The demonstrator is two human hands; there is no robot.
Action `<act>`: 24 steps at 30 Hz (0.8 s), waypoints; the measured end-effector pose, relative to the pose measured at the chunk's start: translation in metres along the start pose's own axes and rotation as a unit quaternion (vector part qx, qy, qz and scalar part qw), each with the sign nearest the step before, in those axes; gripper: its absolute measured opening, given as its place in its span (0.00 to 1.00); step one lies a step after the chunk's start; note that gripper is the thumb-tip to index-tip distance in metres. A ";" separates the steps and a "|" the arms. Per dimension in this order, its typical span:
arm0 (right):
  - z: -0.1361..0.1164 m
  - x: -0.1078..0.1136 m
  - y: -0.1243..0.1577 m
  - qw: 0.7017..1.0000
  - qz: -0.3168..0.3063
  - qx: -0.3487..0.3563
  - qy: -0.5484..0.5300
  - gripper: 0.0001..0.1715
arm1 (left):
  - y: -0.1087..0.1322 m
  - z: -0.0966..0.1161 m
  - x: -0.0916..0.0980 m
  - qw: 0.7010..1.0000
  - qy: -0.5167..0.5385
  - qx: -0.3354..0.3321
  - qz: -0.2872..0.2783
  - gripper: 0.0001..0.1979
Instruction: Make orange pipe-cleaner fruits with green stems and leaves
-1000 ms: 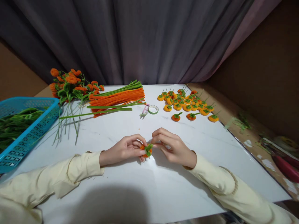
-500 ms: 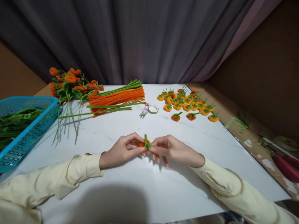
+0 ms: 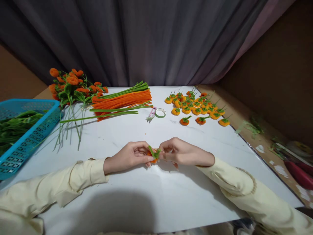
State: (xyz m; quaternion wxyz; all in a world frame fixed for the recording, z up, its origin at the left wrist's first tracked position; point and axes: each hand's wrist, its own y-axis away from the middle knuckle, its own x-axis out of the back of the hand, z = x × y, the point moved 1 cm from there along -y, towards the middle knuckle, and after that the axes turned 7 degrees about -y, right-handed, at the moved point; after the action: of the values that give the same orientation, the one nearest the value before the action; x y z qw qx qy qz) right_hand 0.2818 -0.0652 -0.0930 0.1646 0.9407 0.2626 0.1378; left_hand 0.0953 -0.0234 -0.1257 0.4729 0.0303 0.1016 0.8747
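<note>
Orange-and-green flower (image 3: pixel 155 156), pinched by left hand (image 3: pixel 129 157) and right hand (image 3: pixel 180 152), is partly covered.

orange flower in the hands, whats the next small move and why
Perhaps the right hand should press the shorter green end down while the left hand steadies the orange flower head: two green ends spread upward from it, and the right hand's fingers are right at the shorter one.

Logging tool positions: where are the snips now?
In the head view, the snips lie on the table near mid-picture, just left of the tape roll and right of the orange stems.
</note>
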 end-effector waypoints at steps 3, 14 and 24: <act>-0.005 0.005 -0.003 0.999 -0.033 -0.006 0.002 0.05 | 0.000 -0.002 0.000 1.000 0.018 0.008 -0.012 0.12; -0.009 0.010 -0.006 0.997 -0.048 -0.017 -0.052 0.07 | 0.000 -0.006 0.001 1.000 0.024 0.018 -0.002 0.13; 0.004 0.008 0.001 0.996 0.023 0.064 0.051 0.09 | -0.002 0.008 0.009 0.998 -0.016 -0.024 0.056 0.10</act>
State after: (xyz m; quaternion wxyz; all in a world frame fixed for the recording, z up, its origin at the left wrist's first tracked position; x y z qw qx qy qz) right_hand 0.2904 -0.0631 -0.0952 0.0875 0.9467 0.2574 0.1727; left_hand 0.0935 -0.0135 -0.1185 0.4256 0.0384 0.0717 0.9012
